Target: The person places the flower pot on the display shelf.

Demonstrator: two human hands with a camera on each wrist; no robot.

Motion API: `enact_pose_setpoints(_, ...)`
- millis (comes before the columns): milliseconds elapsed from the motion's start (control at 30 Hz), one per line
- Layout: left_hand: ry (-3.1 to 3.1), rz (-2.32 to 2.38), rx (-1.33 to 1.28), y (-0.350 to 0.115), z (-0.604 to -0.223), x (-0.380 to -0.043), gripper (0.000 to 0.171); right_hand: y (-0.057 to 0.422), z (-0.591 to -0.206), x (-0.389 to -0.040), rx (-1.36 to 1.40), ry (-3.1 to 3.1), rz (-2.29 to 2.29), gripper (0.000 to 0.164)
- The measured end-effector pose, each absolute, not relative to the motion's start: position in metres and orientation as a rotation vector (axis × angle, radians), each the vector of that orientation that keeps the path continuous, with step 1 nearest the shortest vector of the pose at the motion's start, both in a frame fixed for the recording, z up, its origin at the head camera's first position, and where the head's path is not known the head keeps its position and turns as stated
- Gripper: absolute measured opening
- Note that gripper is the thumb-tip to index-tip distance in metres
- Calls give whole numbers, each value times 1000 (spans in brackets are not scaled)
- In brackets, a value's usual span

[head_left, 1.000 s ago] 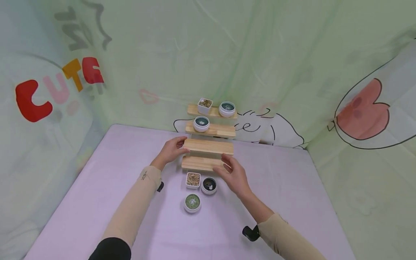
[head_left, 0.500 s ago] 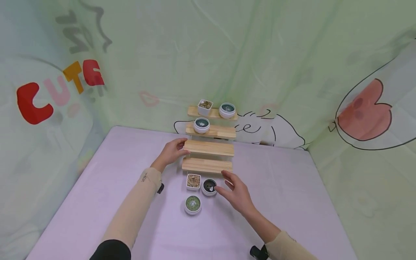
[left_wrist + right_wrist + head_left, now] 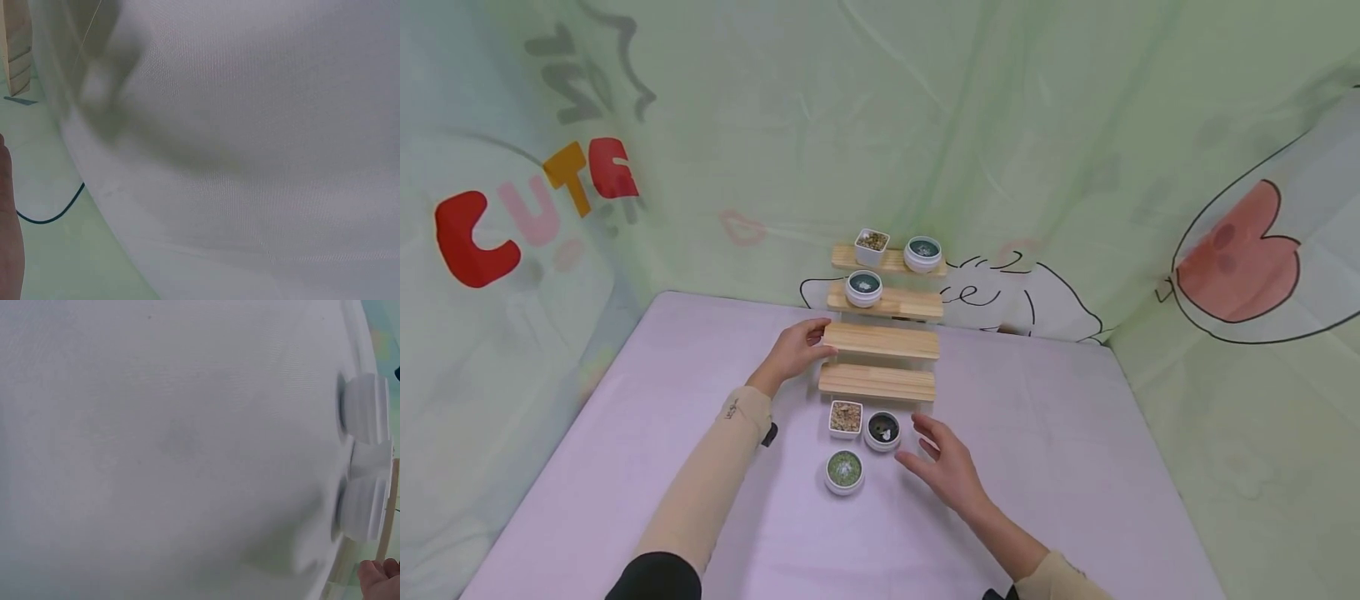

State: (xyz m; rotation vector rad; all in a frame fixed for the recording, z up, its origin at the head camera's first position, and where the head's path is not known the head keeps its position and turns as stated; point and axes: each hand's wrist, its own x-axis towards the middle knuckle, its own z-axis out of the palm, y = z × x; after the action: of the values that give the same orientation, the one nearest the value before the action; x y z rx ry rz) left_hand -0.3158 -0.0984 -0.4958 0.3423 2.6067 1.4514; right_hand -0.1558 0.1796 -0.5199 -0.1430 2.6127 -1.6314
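Note:
In the head view my left hand holds the left end of a stepped wooden rack, thumb in front of the third board and fingers behind it. My right hand is low over the table, fingers spread and relaxed, just right of a round white pot with a dark filling. Beside that pot stands a square white pot of gravel. A round white pot with a green filling stands closer to me. Only an edge of my left hand shows in the left wrist view.
The top board carries a square gravel pot and a round teal-filled pot. Another teal-filled pot sits on the board below. A pale cloth covers the table; printed curtains rise behind and at both sides.
My right hand has drawn back from the lowest board toward me, passing close by the dark-filled pot and ending lower right of it. My left hand keeps its place on the rack.

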Motion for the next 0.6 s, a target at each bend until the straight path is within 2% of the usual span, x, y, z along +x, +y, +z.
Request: enact_pose_setpoints(600, 2606, 1476, 378, -100, -500, -319, 68, 174, -544, -157, -166, 2604, -1623, 69)
